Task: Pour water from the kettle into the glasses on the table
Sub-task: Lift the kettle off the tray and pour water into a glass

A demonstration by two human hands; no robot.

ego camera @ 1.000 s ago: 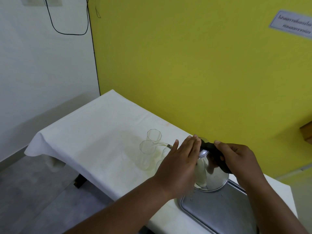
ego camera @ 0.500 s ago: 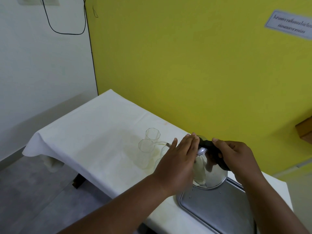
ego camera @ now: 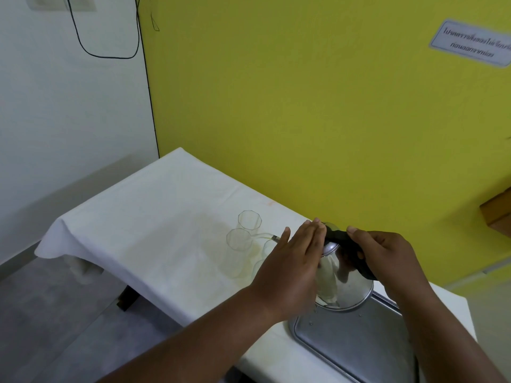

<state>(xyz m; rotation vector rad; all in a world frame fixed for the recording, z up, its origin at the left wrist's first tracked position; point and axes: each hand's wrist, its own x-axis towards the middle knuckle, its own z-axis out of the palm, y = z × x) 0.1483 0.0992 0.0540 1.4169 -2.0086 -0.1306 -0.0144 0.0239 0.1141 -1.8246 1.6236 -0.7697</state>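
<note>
Shiny steel, the kettle tilts to the left above the far left corner of a metal tray on the desk, which is covered with a white cloth. The right hand is clenched around the kettle's black handle, on the right side of the kettle. The left hand lies flat with fingers straight against the kettle's lid and left side, pressing rather than gripping. From between the two hands the thin spout pokes out to the left, and a fine stream of water arcs from it into the near glass. A second glass stands just behind it, farther from the hands. Two more glasses show dimly just left of the left hand, partly hidden by it. A yellow wall rises behind the desk.
</note>
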